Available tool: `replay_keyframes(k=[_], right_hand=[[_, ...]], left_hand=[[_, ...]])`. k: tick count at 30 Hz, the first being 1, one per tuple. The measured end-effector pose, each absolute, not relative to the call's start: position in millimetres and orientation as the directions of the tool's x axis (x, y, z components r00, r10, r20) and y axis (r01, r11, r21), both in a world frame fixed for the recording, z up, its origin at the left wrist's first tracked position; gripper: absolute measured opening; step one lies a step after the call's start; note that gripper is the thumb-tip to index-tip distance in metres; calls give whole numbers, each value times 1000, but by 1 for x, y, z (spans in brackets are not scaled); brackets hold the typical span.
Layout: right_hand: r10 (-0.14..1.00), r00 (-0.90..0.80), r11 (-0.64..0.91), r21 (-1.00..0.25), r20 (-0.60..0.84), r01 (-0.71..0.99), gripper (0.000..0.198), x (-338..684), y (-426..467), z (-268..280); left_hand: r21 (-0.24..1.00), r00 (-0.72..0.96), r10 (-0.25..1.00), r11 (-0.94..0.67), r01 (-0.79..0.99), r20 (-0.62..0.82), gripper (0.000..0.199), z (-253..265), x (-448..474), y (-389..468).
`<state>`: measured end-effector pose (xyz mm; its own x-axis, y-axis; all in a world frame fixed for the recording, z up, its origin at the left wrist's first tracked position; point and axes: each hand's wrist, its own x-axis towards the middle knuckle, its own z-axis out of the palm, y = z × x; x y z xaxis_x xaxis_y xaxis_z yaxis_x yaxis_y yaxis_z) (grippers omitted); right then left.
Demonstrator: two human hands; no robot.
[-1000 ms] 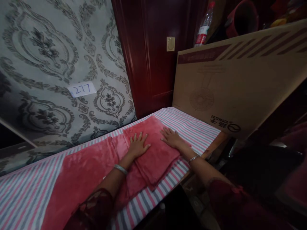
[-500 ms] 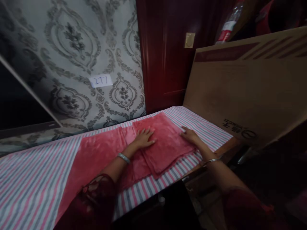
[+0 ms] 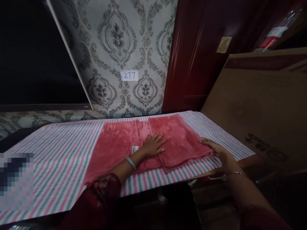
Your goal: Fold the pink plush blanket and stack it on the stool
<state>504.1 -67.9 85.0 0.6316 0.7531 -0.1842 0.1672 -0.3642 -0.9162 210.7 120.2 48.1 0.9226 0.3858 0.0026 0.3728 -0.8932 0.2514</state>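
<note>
Damask wallpaper (image 3: 115, 41) in grey and white fills the back, with a dark red wooden door (image 3: 199, 54) to its right and a small paper label reading 277 (image 3: 129, 75) stuck on the wall. Against the right side leans a big cardboard box (image 3: 261, 102), its lower edge close to the worktop's right end. A striped cloth (image 3: 59, 159) in pink, grey and white covers the worktop from edge to edge; a wide bare stretch of stripes lies well beyond the left hand's wrist side, and a narrower strip runs past the right fingers toward the box. On the cloth lies a pink plush towel (image 3: 115, 150), its left part spread flat and its right part folded into a thicker stack (image 3: 182, 143). The stack's near edge sits close to the worktop's front edge. The left hand (image 3: 153, 146) rests palm down with fingers (image 3: 160, 140) spread flat, pressing the towel at the stack's left edge; a white tag (image 3: 135, 149) shows just beside its wrist. The right hand (image 3: 219, 152) lies on the stack's right near corner, fingers (image 3: 206, 142) open and laid over that edge, gripping nothing that I can tell. A bangle (image 3: 131, 163) circles the left wrist, a thin bracelet (image 3: 233, 173) the right.
</note>
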Motion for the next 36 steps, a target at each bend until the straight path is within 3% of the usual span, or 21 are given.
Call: replay_keyframes(k=[2, 5, 8, 10, 14, 18, 22, 25, 28, 30, 33, 36], right_hand=[[729, 639, -373, -925, -245, 71, 14, 497, -65, 96], [752, 610, -308, -951, -249, -9, 10, 484, -48, 124], [824, 546, -193, -981, -150, 21, 7, 457, -20, 162], [903, 430, -55, -995, -15, 81, 13, 426, 1, 188], [969, 175, 132, -961, 177, 245, 33, 339, 45, 228], [971, 12, 216, -901, 237, 377, 53, 243, 78, 234], [975, -177, 193, -917, 137, 350, 60, 165, 89, 205], [955, -296, 73, -963, -7, 260, 38, 140, 87, 170], [970, -239, 17, -975, -36, 220, 16, 155, 87, 141], [992, -127, 1, -977, -27, 211, 15, 184, 89, 128], [995, 103, -24, -973, -1, 231, 29, 238, 92, 114], [957, 291, -94, -957, -10, 274, 47, 278, 92, 100]], left_hand=[[348, 920, 390, -859, 375, -28, 67, 56, 211, 124], [610, 906, 421, -729, 312, 39, 60, 71, 204, 131], [879, 830, 540, -453, 148, 138, 61, 90, 186, 142], [975, 763, 634, -221, 20, 128, 64, 104, 167, 150], [971, 654, 753, 91, -219, 77, 68, 135, 110, 164], [917, 540, 839, 162, -364, 66, 70, 156, 44, 169], [905, 429, 903, 193, -379, -13, 72, 148, -13, 169], [896, 432, 883, 331, -297, -183, 65, 123, -41, 170], [873, 383, 868, 424, -242, -315, 51, 99, -55, 173], [873, 344, 872, 435, -219, -348, 43, 91, -59, 176], [903, 348, 880, 397, -163, -324, 40, 91, -55, 179], [955, 334, 917, 271, -123, -217, 49, 97, -47, 182]])
